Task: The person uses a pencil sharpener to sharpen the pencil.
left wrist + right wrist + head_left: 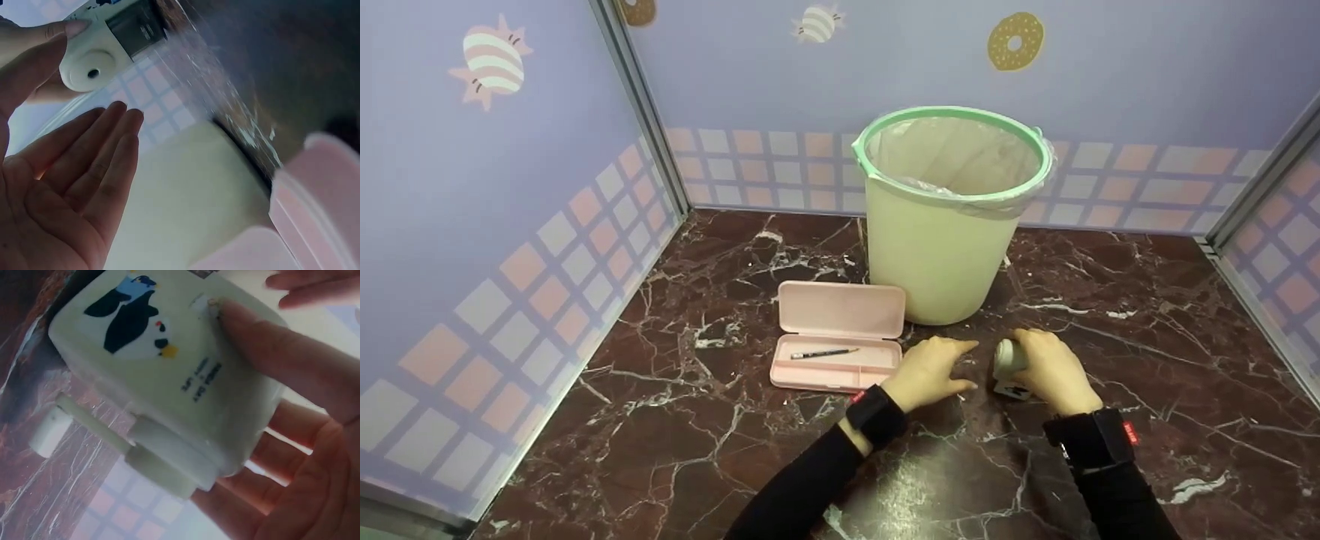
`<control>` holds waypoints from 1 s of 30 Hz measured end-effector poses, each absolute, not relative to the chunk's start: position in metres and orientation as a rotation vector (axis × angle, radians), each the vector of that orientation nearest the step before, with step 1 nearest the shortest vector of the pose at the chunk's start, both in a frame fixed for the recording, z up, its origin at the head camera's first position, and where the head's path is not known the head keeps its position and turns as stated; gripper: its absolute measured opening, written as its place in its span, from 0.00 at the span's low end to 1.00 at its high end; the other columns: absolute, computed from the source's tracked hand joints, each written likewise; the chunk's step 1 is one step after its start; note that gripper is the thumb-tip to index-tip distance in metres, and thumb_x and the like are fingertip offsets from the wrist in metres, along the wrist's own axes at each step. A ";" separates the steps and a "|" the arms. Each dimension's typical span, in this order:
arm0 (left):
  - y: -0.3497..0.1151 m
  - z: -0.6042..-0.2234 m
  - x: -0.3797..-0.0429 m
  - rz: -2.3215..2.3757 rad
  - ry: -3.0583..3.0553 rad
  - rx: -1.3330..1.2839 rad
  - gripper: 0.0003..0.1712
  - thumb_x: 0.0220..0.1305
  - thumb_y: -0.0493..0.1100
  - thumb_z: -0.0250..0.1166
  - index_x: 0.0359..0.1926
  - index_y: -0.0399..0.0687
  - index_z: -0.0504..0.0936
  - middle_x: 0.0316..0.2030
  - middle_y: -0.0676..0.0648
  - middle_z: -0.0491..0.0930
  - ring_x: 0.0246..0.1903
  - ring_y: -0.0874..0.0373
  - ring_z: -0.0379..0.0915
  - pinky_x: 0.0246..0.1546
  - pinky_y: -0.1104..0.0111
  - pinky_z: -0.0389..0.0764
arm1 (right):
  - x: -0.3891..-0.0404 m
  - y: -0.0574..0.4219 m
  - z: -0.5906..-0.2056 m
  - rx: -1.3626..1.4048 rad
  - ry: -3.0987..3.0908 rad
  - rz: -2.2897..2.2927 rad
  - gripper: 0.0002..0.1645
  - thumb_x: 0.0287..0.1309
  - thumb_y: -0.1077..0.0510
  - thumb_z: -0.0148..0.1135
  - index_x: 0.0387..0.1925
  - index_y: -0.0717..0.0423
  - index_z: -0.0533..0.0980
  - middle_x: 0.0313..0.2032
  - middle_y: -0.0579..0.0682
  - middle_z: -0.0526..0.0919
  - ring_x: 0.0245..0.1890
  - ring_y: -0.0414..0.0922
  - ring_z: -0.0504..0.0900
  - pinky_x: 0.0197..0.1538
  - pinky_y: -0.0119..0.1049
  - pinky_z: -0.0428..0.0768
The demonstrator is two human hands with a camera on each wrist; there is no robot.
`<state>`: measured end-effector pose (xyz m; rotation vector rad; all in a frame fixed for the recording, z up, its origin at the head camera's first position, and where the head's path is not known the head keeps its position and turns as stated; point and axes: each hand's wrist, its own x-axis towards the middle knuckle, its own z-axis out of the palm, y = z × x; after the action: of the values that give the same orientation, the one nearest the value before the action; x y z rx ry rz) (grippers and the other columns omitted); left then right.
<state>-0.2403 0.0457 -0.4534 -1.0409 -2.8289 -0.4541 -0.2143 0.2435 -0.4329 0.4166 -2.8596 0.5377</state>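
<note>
My right hand (1054, 371) grips a white hand-crank pencil sharpener (185, 410), thumb on its panda-printed face and the other fingers round behind. Its crank handle (90, 419) sticks out from one end in the right wrist view. The left wrist view shows the pencil hole at its other end and a dark see-through shavings drawer (135, 28). My left hand (930, 373) is empty, fingers extended toward the sharpener but apart from it. Left of that hand lies an open pink pencil case (840, 307), with a dark pencil (825, 352) in its upper compartment.
Behind both hands stands a pale green bin (937, 255) with a clear liner, close to the pencil case lid. Dark red marbled tabletop (660, 435) spreads around them. Patterned wall panels (780, 90) close in the back and sides.
</note>
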 end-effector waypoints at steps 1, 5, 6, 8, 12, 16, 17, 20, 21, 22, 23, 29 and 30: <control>0.047 -0.453 -0.240 -0.459 -2.821 -1.036 0.39 0.55 0.56 0.73 0.65 0.49 0.74 0.56 0.48 0.83 0.53 0.55 0.81 0.53 0.67 0.81 | -0.214 0.243 -0.432 0.396 -2.867 0.536 0.27 0.35 0.68 0.75 0.43 0.69 0.78 0.39 0.67 0.83 0.39 0.64 0.81 0.42 0.59 0.77; 0.051 -0.453 -0.236 -0.512 -2.774 -1.014 0.48 0.53 0.58 0.73 0.71 0.44 0.67 0.61 0.45 0.79 0.57 0.53 0.79 0.58 0.67 0.78 | -0.211 0.237 -0.426 0.299 -2.882 0.520 0.23 0.41 0.61 0.75 0.38 0.70 0.76 0.34 0.66 0.82 0.34 0.64 0.81 0.37 0.58 0.77; 0.053 -0.453 -0.235 -0.532 -2.767 -1.004 0.50 0.53 0.58 0.74 0.71 0.43 0.65 0.62 0.44 0.77 0.59 0.52 0.77 0.60 0.67 0.76 | -0.210 0.236 -0.424 0.278 -2.878 0.522 0.23 0.43 0.59 0.74 0.37 0.70 0.75 0.33 0.67 0.81 0.33 0.63 0.81 0.35 0.58 0.77; 0.056 -0.453 -0.233 -0.572 -2.761 -0.981 0.53 0.51 0.58 0.75 0.72 0.41 0.63 0.64 0.41 0.75 0.61 0.50 0.76 0.62 0.66 0.75 | -0.209 0.232 -0.420 0.243 -2.865 0.522 0.23 0.47 0.56 0.73 0.35 0.71 0.74 0.31 0.67 0.81 0.31 0.63 0.81 0.33 0.57 0.78; 0.062 -0.454 -0.230 -0.615 -2.779 -0.918 0.55 0.48 0.56 0.77 0.72 0.39 0.63 0.65 0.41 0.74 0.63 0.51 0.73 0.63 0.64 0.74 | -0.208 0.225 -0.412 0.215 -2.800 0.535 0.25 0.51 0.51 0.71 0.31 0.73 0.74 0.28 0.68 0.81 0.27 0.63 0.81 0.30 0.56 0.78; 0.066 -0.455 -0.228 -0.597 -2.767 -0.849 0.52 0.45 0.53 0.79 0.69 0.41 0.68 0.61 0.45 0.77 0.59 0.53 0.76 0.58 0.64 0.78 | -0.208 0.219 -0.409 0.203 -2.745 0.554 0.27 0.52 0.49 0.71 0.28 0.73 0.74 0.26 0.68 0.81 0.25 0.64 0.80 0.28 0.56 0.78; 0.066 -0.455 -0.229 -0.587 -2.758 -0.836 0.50 0.44 0.53 0.80 0.67 0.41 0.69 0.60 0.45 0.78 0.57 0.54 0.78 0.56 0.65 0.79 | -0.208 0.218 -0.409 0.198 -2.741 0.563 0.27 0.52 0.49 0.71 0.27 0.73 0.74 0.25 0.68 0.81 0.25 0.64 0.80 0.28 0.56 0.77; 0.066 -0.456 -0.230 -0.591 -2.728 -0.810 0.45 0.43 0.52 0.80 0.62 0.42 0.74 0.53 0.47 0.81 0.50 0.54 0.81 0.51 0.67 0.81 | -0.208 0.217 -0.408 0.189 -2.738 0.589 0.29 0.51 0.46 0.71 0.26 0.71 0.74 0.26 0.67 0.81 0.25 0.64 0.80 0.28 0.56 0.77; 0.065 -0.456 -0.230 -0.604 -2.720 -0.808 0.43 0.42 0.52 0.81 0.60 0.43 0.75 0.51 0.48 0.82 0.48 0.54 0.82 0.50 0.67 0.82 | -0.208 0.217 -0.408 0.191 -2.739 0.599 0.29 0.51 0.46 0.72 0.26 0.71 0.74 0.26 0.67 0.81 0.26 0.64 0.80 0.29 0.56 0.77; 0.065 -0.456 -0.231 -0.623 -2.714 -0.809 0.42 0.42 0.52 0.81 0.59 0.43 0.76 0.50 0.48 0.82 0.47 0.54 0.83 0.49 0.67 0.82 | -0.209 0.217 -0.408 0.197 -2.737 0.612 0.29 0.50 0.45 0.73 0.25 0.70 0.75 0.26 0.67 0.81 0.25 0.63 0.80 0.29 0.56 0.77; 0.064 -0.455 -0.232 -0.641 -2.711 -0.812 0.41 0.42 0.52 0.81 0.58 0.43 0.77 0.49 0.48 0.82 0.46 0.54 0.83 0.48 0.67 0.82 | -0.208 0.217 -0.408 0.203 -2.734 0.625 0.29 0.50 0.45 0.73 0.26 0.70 0.75 0.26 0.66 0.81 0.26 0.63 0.80 0.29 0.56 0.77; 0.055 -0.453 -0.242 -0.813 -2.672 -0.882 0.39 0.42 0.50 0.80 0.56 0.40 0.78 0.49 0.45 0.84 0.46 0.55 0.83 0.50 0.71 0.81 | -0.208 0.223 -0.403 0.325 -2.678 0.732 0.20 0.60 0.54 0.66 0.37 0.72 0.80 0.32 0.67 0.85 0.31 0.62 0.83 0.37 0.56 0.79; 0.053 -0.453 -0.244 -0.850 -2.667 -0.900 0.39 0.43 0.49 0.80 0.57 0.39 0.78 0.49 0.45 0.84 0.47 0.55 0.83 0.51 0.71 0.80 | -0.208 0.225 -0.402 0.365 -2.659 0.739 0.17 0.62 0.58 0.63 0.41 0.73 0.79 0.34 0.67 0.85 0.34 0.62 0.84 0.40 0.56 0.80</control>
<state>-0.2437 0.0527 -0.4525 -0.8995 -2.6666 -0.8503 -0.2079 0.2245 -0.4019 0.3652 -2.6586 0.7395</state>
